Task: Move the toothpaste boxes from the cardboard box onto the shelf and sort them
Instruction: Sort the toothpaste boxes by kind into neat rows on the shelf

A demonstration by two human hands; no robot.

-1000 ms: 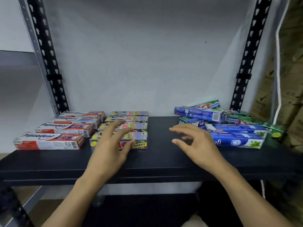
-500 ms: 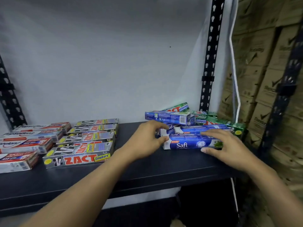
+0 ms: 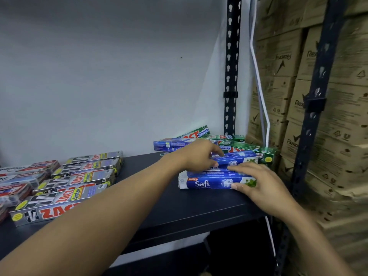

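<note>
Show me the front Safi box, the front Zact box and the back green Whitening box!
front Safi box point(image 3: 207, 183), head view, front face
front Zact box point(image 3: 46, 213), head view, red letters
back green Whitening box point(image 3: 197, 133), head view, printed face

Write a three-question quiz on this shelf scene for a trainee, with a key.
1. True or false: the right hand holds the front Safi box.
2. On the shelf, the green Zact Whitening boxes lie: A) at the left end, B) at the right end, behind the Safi boxes, C) on top of the silver boxes.
3. Fill in: the left hand grips a second Safi box lying directly ___ the front one.

Key: 1 true; 2 B; 3 behind.
</note>
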